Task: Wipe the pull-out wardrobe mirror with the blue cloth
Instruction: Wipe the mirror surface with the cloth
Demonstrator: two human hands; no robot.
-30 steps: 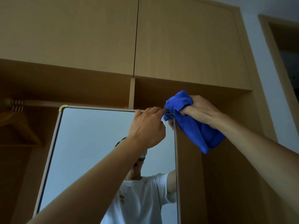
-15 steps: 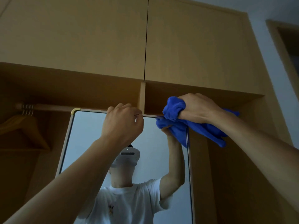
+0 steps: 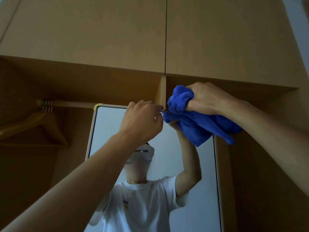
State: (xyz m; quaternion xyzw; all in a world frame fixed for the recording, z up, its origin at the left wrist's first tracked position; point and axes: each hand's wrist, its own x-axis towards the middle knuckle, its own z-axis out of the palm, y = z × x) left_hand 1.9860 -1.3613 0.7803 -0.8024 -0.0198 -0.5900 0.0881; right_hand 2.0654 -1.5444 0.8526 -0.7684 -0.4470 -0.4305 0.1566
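Pinching the top edge of the mirror [image 3: 108, 131] with my left hand [image 3: 142, 121], right hand [image 3: 207, 99] clutching the cloth [image 3: 197, 124] there; wiping hard could jerk it free.

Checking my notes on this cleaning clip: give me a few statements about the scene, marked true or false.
1. The right hand grips the blue cloth. True.
2. The left hand hangs clear of the mirror. False: it holds the mirror's top edge.
3. A wooden hanger hangs left of the mirror. True.
4. The blue cloth is at the mirror's bottom edge. False: it is at the top right corner.
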